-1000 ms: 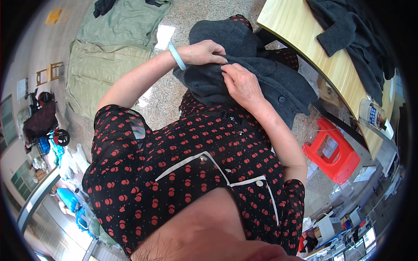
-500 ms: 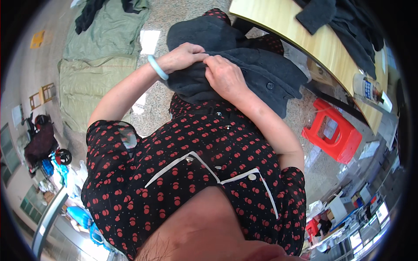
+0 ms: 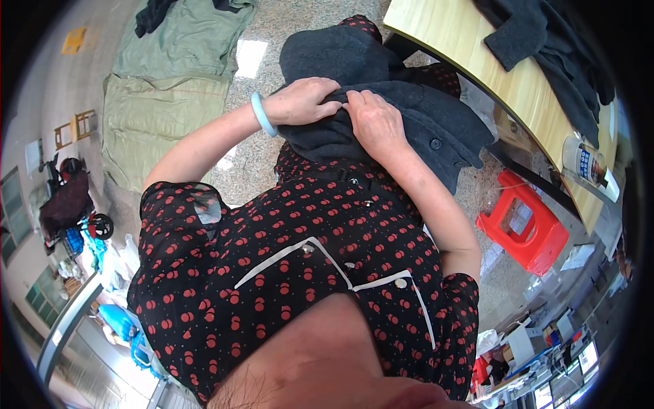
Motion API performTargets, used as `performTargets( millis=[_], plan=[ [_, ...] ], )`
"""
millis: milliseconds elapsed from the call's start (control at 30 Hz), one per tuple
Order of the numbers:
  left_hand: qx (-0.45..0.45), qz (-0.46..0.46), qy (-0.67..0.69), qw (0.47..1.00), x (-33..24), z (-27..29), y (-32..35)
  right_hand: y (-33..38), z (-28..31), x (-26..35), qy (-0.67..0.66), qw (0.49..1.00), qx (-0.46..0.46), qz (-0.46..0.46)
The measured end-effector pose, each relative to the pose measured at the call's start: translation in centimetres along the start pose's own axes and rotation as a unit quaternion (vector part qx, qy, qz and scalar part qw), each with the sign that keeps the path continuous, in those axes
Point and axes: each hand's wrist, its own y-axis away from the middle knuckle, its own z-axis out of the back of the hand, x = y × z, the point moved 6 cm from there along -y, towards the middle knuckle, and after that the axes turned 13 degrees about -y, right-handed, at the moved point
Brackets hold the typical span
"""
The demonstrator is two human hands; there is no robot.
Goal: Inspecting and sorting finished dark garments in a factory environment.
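Note:
A dark charcoal coat [image 3: 436,109] with large round buttons lies bunched across my lap. My left hand [image 3: 304,101], with a pale blue bangle [image 3: 263,114] at its wrist, is closed on the coat's cloth, its thumb toward the right. Close beside it, my right hand [image 3: 376,124] pinches the same cloth with fingers bent over a fold. A narrow gap parts the two hands' fingertips. Whether anything small sits between the fingers cannot be made out.
To the right stands a wooden-topped table [image 3: 456,41] holding another dark garment [image 3: 552,54] and a clear bottle [image 3: 579,160]. A red plastic stool [image 3: 538,238] is below it. Green quilted cloth [image 3: 163,123] covers floor at left, near a small wooden stool [image 3: 75,129].
My two hands, whose fingertips met before, have come slightly apart along the cloth. Both keep hold of the coat. The whole view has shifted a little.

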Motion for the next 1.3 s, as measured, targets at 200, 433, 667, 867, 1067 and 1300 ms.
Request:
performTargets(
  millis=[200, 433, 667, 867, 1067, 1300],
  plan=[
    [-0.073, -0.011, -0.036, 0.997, -0.4, 0.1, 0.8, -0.3, -0.4, 0.0, 0.001, 1.0, 0.024, 0.004],
    [-0.111, -0.037, -0.041, 0.992, -0.2, 0.3, 0.7, -0.4, 0.2, 0.2, -0.017, 0.999, 0.045, -0.006],
    [0.088, -0.013, 0.231, 0.969, -1.1, 3.5, 1.9, 0.2, 0.0, -0.7, -0.588, 0.759, 0.108, -0.258],
    [-0.283, 0.271, 0.34, 0.855, 6.4, 3.1, 6.7, -1.4, 2.2, -2.7, -0.18, 0.977, 0.057, -0.099],
    [0.126, 0.367, 0.523, 0.759, 4.8, -6.9, 10.6, 0.1, -2.0, -5.6, -0.046, 0.967, 0.19, -0.162],
    [0.059, 0.23, 0.686, 0.687, -0.6, -2.3, 5.7, -2.0, 1.1, 0.1, -0.272, 0.945, 0.16, -0.088]
  ],
)
